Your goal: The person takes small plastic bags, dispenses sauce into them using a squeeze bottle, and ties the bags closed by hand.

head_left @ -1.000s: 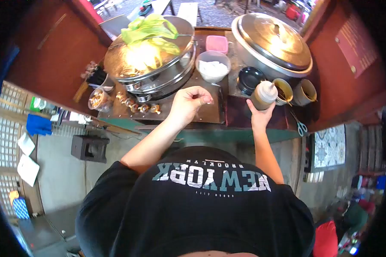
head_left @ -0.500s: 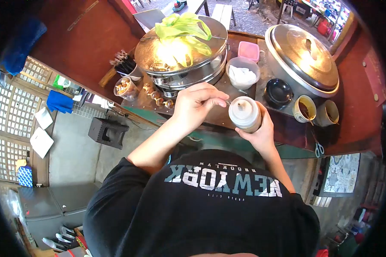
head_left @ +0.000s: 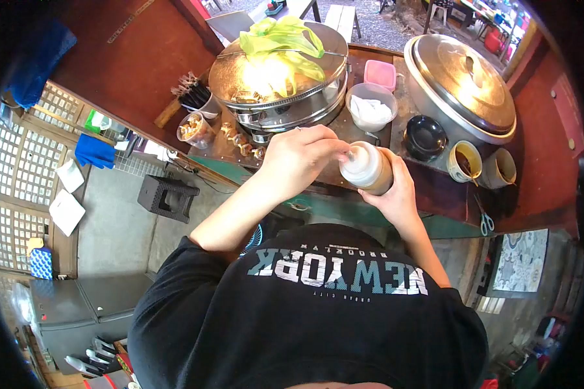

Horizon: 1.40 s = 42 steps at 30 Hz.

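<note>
My right hand (head_left: pixel 394 193) is wrapped round a squeeze bottle (head_left: pixel 374 178) with a whitish, translucent lid and brownish contents, tilted toward my left side. The fingers of my left hand (head_left: pixel 302 159) are pinched together at the bottle's nozzle. A thin stick seems to be between them, mostly hidden by the fingertips. Beyond the hands, a clear tub (head_left: pixel 372 123) with white contents stands on the counter. Near my left hand lie skewered pieces of food (head_left: pixel 238 139).
A round steel chafing dish (head_left: pixel 292 117) bears a green plastic bag (head_left: pixel 282 48). To the right stand a large lidded pot (head_left: pixel 461 87), black bowls (head_left: pixel 425 137), two sauce cups (head_left: pixel 464 162) and scissors (head_left: pixel 486 222). On the left is a cup of food pieces (head_left: pixel 195 131).
My left fingers have moved in against the nozzle, covering most of the thin stick. The bottle has tilted toward my left hand. The whole view has shifted slightly.
</note>
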Tool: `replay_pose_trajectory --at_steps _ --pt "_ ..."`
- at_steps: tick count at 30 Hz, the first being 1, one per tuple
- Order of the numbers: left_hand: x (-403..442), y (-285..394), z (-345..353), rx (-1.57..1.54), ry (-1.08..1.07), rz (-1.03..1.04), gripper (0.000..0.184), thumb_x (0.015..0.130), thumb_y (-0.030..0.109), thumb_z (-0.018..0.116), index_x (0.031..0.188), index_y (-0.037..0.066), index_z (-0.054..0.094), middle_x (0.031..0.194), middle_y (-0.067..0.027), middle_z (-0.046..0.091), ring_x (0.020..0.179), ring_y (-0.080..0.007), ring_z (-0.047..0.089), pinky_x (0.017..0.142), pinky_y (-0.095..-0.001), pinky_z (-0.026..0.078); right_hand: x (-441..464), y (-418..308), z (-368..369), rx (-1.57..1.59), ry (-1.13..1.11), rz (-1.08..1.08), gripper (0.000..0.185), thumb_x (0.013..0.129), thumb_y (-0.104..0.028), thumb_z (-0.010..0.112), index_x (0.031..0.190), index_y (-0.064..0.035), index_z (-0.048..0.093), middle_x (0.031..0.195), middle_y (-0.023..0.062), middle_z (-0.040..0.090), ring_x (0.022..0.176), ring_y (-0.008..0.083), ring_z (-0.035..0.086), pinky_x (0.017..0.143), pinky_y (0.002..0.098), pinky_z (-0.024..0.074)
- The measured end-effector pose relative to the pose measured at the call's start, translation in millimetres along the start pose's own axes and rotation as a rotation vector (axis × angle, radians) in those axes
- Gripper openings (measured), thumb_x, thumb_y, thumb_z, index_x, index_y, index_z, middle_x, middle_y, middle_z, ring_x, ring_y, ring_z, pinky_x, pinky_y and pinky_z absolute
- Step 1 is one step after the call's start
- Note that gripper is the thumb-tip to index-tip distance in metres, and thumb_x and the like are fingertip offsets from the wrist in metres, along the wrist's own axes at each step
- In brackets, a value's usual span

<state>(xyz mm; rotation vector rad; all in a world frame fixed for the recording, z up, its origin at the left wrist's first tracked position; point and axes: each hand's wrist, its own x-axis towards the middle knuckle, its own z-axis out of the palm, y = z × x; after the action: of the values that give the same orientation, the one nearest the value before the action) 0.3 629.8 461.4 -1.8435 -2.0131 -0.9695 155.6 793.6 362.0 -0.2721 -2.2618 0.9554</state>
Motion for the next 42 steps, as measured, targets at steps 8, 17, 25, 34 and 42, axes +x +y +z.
replay_pose_trajectory --at_steps 8,17,25,34,42 --pt "5 5 -3 0.032 -0.208 -0.015 0.02 0.077 0.011 0.071 0.097 0.015 0.071 0.088 -0.0033 0.063 0.075 -0.0233 0.066 0.064 -0.035 0.053 -2 2 -7 -0.147 -0.024 -0.009 0.085 0.052 -0.011 0.085 0.128 -0.0107 0.048 0.113 0.0133 0.059 0.105 0.0339 0.057 0.091 0.0446 0.0438" --pt "4 0 -3 -0.041 -0.183 -0.104 0.023 0.075 0.013 0.074 0.097 0.012 0.07 0.089 -0.0059 0.06 0.077 -0.0261 0.065 0.067 -0.0355 0.052 0 2 -14 -0.148 -0.083 -0.004 0.084 0.051 -0.011 0.084 0.127 -0.0109 0.048 0.112 0.0132 0.059 0.106 0.0332 0.057 0.091 0.0453 0.0445" --pt "7 -1 -7 0.079 -0.259 0.067 0.017 0.075 0.014 0.075 0.089 0.009 0.066 0.087 -0.0047 0.059 0.075 -0.0274 0.064 0.064 -0.0379 0.052 1 1 -16 -0.176 -0.097 -0.021 0.084 0.051 -0.011 0.084 0.127 -0.0125 0.049 0.112 0.0118 0.058 0.107 0.0332 0.056 0.092 0.045 0.0439" --pt "11 -8 -11 -0.037 -0.351 0.084 0.023 0.075 0.005 0.072 0.097 0.006 0.067 0.093 -0.0099 0.057 0.081 -0.0295 0.063 0.069 -0.0373 0.052 7 -4 -19 -0.244 -0.121 0.016 0.084 0.051 -0.01 0.084 0.128 -0.0126 0.049 0.112 0.0111 0.058 0.108 0.0319 0.055 0.093 0.0449 0.0428" --pt "15 -8 -13 -0.038 -0.288 0.003 0.019 0.075 0.006 0.072 0.093 0.003 0.064 0.092 -0.011 0.058 0.083 -0.0307 0.063 0.07 -0.0382 0.052 5 1 -15 -0.186 -0.11 0.005 0.085 0.051 -0.01 0.084 0.128 -0.0127 0.049 0.113 0.0118 0.058 0.108 0.0321 0.056 0.093 0.0444 0.0432"
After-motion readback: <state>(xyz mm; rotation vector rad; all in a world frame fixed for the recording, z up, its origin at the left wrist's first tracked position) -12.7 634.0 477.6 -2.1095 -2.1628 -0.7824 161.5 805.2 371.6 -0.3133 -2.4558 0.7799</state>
